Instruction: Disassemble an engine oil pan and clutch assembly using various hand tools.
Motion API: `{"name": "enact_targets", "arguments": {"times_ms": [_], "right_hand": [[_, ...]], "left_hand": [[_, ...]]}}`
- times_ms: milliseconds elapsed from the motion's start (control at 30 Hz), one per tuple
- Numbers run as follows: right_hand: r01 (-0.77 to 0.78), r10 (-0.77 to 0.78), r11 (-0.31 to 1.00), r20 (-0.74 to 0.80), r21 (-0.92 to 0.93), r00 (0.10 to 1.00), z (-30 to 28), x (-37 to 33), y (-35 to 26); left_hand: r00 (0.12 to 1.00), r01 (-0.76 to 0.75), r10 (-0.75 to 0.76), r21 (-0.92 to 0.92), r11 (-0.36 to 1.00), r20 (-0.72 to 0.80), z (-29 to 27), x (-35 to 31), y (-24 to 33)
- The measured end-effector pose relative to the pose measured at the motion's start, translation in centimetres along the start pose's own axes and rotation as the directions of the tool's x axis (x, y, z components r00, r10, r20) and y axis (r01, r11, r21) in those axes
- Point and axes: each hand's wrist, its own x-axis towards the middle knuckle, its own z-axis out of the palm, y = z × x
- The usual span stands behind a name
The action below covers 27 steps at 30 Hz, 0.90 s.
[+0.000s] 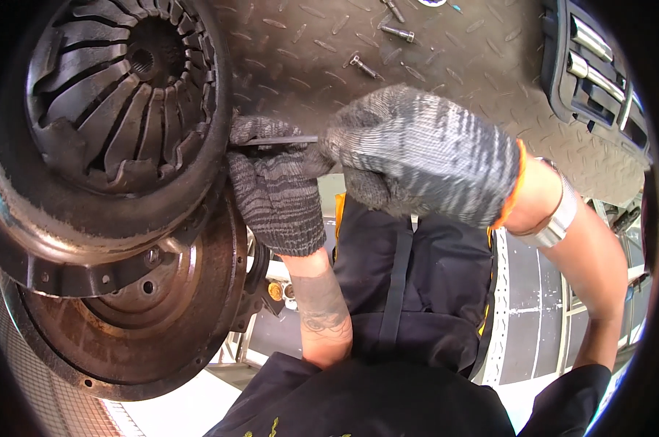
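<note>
Both my hands wear grey-and-black knit gloves. In my right hand (417, 156), closed in a pinch, is one end of a thin grey metal rod (282, 139); its full length and tip do not show. My left hand (277, 193) has its fingers curled round the other part of the rod, close against the rim of a clutch pressure plate (100, 95). That dark round plate has a ring of spring fingers around a splined centre. Beneath it lies a larger brown, rusty flywheel (198, 320), partly covered.
Several loose bolts, among them one bolt (399, 34) and another (364, 67), lie on the diamond-tread metal surface (293, 65). At the upper right sits a dark tool case (559, 65) with chrome sockets. A metal frame (570, 313) stands by my right arm.
</note>
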Motion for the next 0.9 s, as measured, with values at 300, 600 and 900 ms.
{"name": "enact_targets", "arguments": {"times_ms": [300,600,900], "right_hand": [[-0.128,0.045,0.952,-0.287,-0.279,0.957,0.7,1.9,-1.0],[-0.106,0.107,0.982,0.001,0.155,0.994,2.2,0.0,2.6],[-0.287,0.288,0.942,0.019,0.177,0.957,3.7,-7.4,0.3]], "left_hand": [[0.904,0.423,-0.221,-0.696,0.580,0.366,2.0,-0.6,0.4],[0.848,0.348,-0.506,-0.885,0.311,0.156,-0.6,-0.9,2.1],[0.959,0.267,-0.277,-0.147,0.952,-0.051,3.6,-5.7,-3.0]]}}
